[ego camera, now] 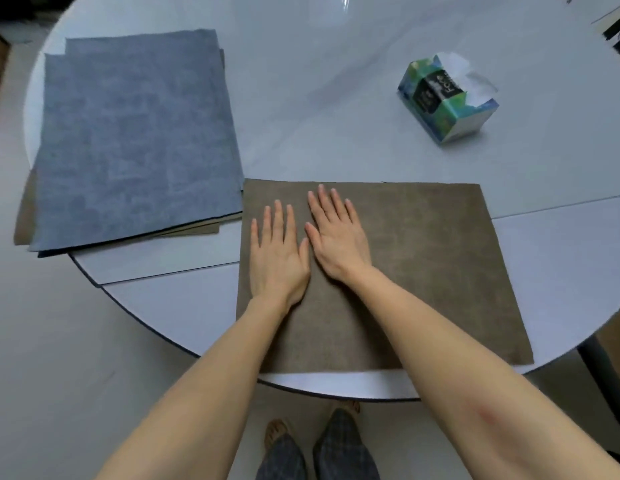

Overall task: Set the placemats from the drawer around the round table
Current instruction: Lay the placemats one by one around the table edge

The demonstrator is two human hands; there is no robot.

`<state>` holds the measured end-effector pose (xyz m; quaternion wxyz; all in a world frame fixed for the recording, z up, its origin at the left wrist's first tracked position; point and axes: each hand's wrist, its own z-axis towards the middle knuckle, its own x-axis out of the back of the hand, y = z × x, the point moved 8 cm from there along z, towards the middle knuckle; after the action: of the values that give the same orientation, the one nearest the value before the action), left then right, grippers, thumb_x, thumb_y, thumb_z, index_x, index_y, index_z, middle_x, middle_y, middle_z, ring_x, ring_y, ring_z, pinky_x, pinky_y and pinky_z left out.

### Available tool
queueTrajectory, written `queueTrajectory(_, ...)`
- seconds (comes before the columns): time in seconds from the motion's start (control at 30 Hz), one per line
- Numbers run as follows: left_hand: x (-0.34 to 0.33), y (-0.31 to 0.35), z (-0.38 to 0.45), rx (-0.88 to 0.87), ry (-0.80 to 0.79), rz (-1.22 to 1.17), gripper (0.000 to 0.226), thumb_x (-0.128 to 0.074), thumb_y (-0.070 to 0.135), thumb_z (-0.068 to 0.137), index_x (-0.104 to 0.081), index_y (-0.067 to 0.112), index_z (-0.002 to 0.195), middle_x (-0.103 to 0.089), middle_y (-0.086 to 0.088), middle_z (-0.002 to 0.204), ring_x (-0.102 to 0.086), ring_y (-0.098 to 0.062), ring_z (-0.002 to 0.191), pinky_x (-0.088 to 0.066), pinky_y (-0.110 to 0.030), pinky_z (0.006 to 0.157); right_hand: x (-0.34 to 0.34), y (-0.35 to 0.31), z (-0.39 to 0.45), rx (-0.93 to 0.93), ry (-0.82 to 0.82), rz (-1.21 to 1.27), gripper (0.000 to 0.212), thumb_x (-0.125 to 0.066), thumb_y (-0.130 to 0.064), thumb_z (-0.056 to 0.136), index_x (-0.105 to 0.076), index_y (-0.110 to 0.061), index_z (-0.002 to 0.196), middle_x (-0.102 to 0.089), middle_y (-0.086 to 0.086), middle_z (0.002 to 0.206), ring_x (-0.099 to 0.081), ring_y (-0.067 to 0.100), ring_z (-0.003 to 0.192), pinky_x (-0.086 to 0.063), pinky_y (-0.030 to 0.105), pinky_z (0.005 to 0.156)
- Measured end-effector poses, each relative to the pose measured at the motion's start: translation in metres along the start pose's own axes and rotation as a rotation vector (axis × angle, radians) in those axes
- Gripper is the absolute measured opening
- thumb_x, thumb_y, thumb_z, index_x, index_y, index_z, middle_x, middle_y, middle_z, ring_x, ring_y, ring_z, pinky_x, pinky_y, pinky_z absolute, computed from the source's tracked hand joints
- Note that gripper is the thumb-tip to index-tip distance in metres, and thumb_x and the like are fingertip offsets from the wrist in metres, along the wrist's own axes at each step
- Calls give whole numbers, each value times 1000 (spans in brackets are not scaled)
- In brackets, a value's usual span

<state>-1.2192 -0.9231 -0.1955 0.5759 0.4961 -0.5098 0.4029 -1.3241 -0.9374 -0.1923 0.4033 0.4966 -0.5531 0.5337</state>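
Both hands (308,244) flat (fingers straight) on brown placemat (440,271), round table (336,98).

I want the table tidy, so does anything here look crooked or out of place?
The stack of placemats at the table's left is untidy: its layers are fanned out and it overhangs the edge.

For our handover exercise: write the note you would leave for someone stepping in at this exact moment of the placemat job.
Left hand: open, flat on the brown mat.
Right hand: open, flat on the same mat, beside the left.
Brown mat: laid at the near edge of the table.
Stack: remaining mats, blue on top, at the table's left edge, partly overhanging it.
Tissue box: far right, apart from the mats.
Done: one mat placed.
Left: lay out the stack's mats around the table.
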Motion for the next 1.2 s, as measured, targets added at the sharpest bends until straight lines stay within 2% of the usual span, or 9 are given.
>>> queueTrajectory(0.07, 2, 0, -1, -6, -5, -9, 70, -2, 42, 92, -12, 10, 154, -6, -12, 161, -4, -24, 149, 1, -41, 121, 6, 34, -6, -31, 2, -19, 56, -23, -39, 102, -6, -22, 153, -2, -3, 161, 1, 16, 149, 3, 33, 120)
queueTrajectory(0.17, 1, -1, -2, -7, -26, -29, 68, -3, 42, 94, -8, 11, 154, -3, -11, 161, -1, -23, 150, 3, -41, 121, 21, 110, -35, -390, 17, -8, 59, -18, -41, 102, -1, -15, 153, 2, 2, 161, 3, 17, 148, 0, 37, 121)
queueTrajectory(0.23, 2, 1, -2, -7, -25, -45, 66, -8, 41, 96, -11, 9, 153, -6, -12, 161, -5, -24, 149, 0, -41, 121, 24, 108, -38, -445, -20, 1, 61, -17, -41, 102, 1, -12, 153, 4, 4, 161, 5, 17, 148, 1, 36, 121)
queueTrajectory(0.37, 12, -6, -5, 99, 61, -94, 70, -26, 38, 93, -23, -5, 148, -19, -21, 157, -20, -29, 147, -11, -39, 120, 19, -3, 19, 217, -96, 21, 56, -18, -38, 100, -11, -21, 153, -7, -2, 160, -2, 17, 149, 4, 29, 119)
queueTrajectory(0.43, 14, -14, -7, 195, 74, -98, 74, -28, 41, 91, -24, -8, 146, -22, -25, 155, -21, -31, 146, -16, -41, 120, 15, -37, 44, 428, -202, 30, 51, -23, -33, 103, -14, -25, 152, -10, -6, 160, -2, 14, 148, 1, 28, 120)
queueTrajectory(0.7, 11, -15, -4, 202, 20, -40, 74, -29, 41, 92, -26, -9, 146, -24, -26, 154, -20, -34, 146, -18, -43, 120, 4, -68, 84, 557, -201, 24, 50, -23, -31, 104, -11, -27, 153, -8, -9, 160, -1, 12, 148, 4, 23, 118)
queueTrajectory(0.9, 9, -16, -3, 179, -1, -53, 73, -29, 42, 92, -28, -7, 146, -23, -27, 153, -20, -35, 145, -16, -45, 120, 13, 13, 31, 262, -109, -7, 57, -16, -44, 100, -8, -24, 153, -5, -6, 160, -1, 12, 148, 6, 23, 117)
queueTrajectory(1.07, 7, -15, -1, 167, -25, 4, 75, -22, 52, 96, -16, 3, 152, -12, -28, 156, -10, -37, 147, 1, -43, 119, 30, 137, -32, -231, -41, -14, 60, -14, -44, 100, -5, -18, 153, -1, -2, 161, 2, 13, 148, 0, 33, 121)
queueTrajectory(1.2, 9, -1, 1, 146, -173, 77, 69, -18, 50, 100, 3, 12, 153, 7, -24, 158, 7, -42, 146, 6, -51, 118, 28, 153, -45, -318, -62, -2, 59, -18, -39, 102, 2, -16, 153, 6, 1, 161, 8, 15, 148, 4, 34, 121)
